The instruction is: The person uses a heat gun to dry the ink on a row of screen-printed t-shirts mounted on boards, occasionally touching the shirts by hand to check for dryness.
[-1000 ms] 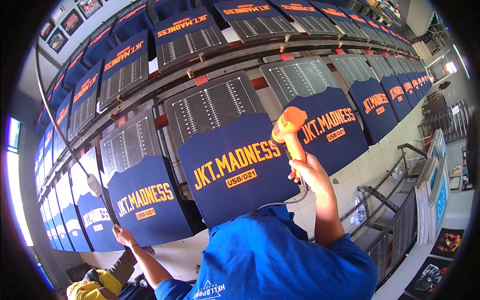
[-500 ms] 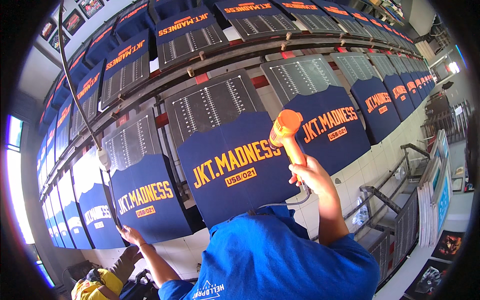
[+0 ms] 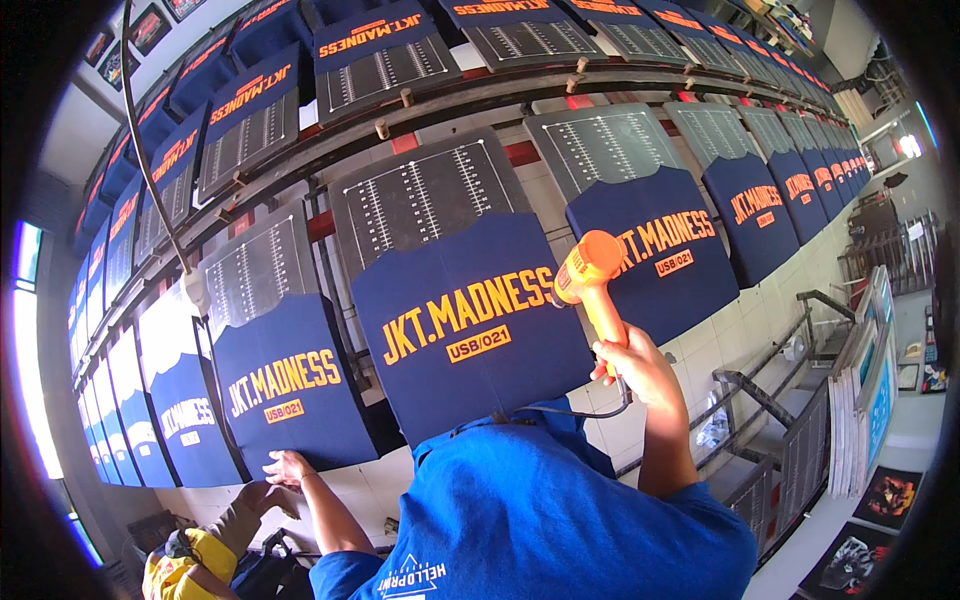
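**Around the metal rail**

A long metal rail (image 3: 480,95) curves overhead. Above and below it run rows of grey gridded boards (image 3: 425,195). Well below it to the right stand framed screens (image 3: 860,390), with dark prints (image 3: 890,495) lower still.

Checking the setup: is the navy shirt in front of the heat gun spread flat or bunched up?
Spread flat: the navy shirt lies smooth over its board, print fully readable, beside the heat gun.

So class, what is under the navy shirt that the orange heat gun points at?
The navy shirt lies on a grey ruled board, whose top shows above it. The right hand holds the orange heat gun. The board's lower part is hidden by the cloth.
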`<state>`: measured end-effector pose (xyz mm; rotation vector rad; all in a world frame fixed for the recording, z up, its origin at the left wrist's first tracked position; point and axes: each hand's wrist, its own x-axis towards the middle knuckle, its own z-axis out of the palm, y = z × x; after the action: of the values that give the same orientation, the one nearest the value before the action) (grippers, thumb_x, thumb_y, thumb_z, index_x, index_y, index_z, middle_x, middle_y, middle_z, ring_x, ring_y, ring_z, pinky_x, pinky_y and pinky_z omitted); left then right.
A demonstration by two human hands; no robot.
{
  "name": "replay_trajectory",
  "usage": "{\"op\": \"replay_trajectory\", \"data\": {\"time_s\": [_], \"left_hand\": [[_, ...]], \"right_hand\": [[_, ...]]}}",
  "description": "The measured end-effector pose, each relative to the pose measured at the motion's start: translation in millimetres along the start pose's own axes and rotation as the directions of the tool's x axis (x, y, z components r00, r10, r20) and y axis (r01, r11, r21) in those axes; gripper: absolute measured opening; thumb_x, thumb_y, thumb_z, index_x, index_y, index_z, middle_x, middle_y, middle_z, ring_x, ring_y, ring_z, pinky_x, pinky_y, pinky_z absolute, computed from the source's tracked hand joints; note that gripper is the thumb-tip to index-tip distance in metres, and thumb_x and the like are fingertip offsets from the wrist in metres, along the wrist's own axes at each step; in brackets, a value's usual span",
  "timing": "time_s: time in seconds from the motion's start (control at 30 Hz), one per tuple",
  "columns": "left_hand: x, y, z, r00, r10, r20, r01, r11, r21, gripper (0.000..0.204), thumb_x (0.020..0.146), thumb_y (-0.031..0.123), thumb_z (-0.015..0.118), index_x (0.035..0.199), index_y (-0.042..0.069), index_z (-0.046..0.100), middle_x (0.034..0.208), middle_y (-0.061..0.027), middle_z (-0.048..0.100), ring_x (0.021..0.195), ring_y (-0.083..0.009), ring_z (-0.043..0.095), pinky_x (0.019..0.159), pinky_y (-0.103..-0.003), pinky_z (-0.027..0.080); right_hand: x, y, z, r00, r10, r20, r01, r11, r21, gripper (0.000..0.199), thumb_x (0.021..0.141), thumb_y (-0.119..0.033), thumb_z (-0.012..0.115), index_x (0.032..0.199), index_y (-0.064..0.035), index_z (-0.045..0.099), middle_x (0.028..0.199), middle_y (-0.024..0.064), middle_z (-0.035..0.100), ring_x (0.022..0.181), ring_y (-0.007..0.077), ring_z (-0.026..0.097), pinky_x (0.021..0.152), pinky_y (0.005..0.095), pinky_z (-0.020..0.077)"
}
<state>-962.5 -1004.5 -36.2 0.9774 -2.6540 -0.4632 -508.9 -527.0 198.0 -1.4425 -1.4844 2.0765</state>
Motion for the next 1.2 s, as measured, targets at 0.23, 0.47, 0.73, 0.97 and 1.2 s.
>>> {"op": "replay_trajectory", "data": {"time_s": [0.23,0.47,0.73,0.97,1.2], "left_hand": [[11,-16,3,0.999,-0.046,-0.018,0.043,0.986,-0.164,0.076,0.093,0.046,0.048,0.135,-0.015,0.031,0.141,-0.0298,0.035,0.129,-0.041,0.039,0.105,-0.047,0.036],[23,-38,1,0.687,0.073,0.723,0.602,0.499,-0.623,0.086,0.091,0.065,0.04,0.144,-0.002,0.029,0.148,-0.0172,0.035,0.135,-0.0332,0.034,0.11,-0.048,0.031],[17,-44,6,0.545,0.232,0.806,0.76,0.269,-0.591,0.082,0.091,0.07,0.034,0.148,0.012,0.028,0.152,-0.0101,0.031,0.137,-0.0321,0.032,0.113,-0.051,0.025],[24,-51,11,0.54,0.243,0.806,0.771,0.242,-0.59,0.08,0.09,0.068,0.04,0.147,0.013,0.032,0.151,-0.0074,0.034,0.134,-0.03,0.036,0.111,-0.049,0.03],[23,-50,14,0.543,0.256,0.8,0.756,0.266,-0.598,0.084,0.09,0.071,0.033,0.149,0.012,0.026,0.153,-0.0101,0.029,0.138,-0.0327,0.029,0.114,-0.052,0.022]], "right_hand": [[4,-7,16,0.997,-0.006,0.083,0.005,1.0,0.02,0.024,0.09,-0.019,0.061,0.103,-0.0006,0.051,0.076,0.0021,0.055,0.061,0.0124,0.063,0.05,0.0235,0.0486],[15,-7,21,0.993,-0.028,0.114,0.03,0.999,-0.02,0.026,0.092,-0.023,0.061,0.102,-0.0004,0.051,0.074,0.0027,0.055,0.061,0.0126,0.063,0.049,0.0238,0.0487],[36,-16,27,0.994,-0.048,0.103,0.054,0.997,-0.055,0.03,0.09,-0.026,0.063,0.103,-0.0006,0.051,0.074,0.0028,0.056,0.062,0.0135,0.063,0.05,0.0239,0.049],[50,-26,32,0.99,-0.084,0.113,0.09,0.995,-0.043,0.032,0.09,-0.027,0.063,0.105,-0.0013,0.051,0.074,0.0026,0.056,0.062,0.0142,0.064,0.051,0.0245,0.0501],[46,-27,42,0.988,-0.099,0.117,0.105,0.993,-0.046,0.027,0.092,-0.024,0.06,0.101,-0.0004,0.053,0.072,0.0026,0.056,0.06,0.0132,0.063,0.049,0.0238,0.05]]}}
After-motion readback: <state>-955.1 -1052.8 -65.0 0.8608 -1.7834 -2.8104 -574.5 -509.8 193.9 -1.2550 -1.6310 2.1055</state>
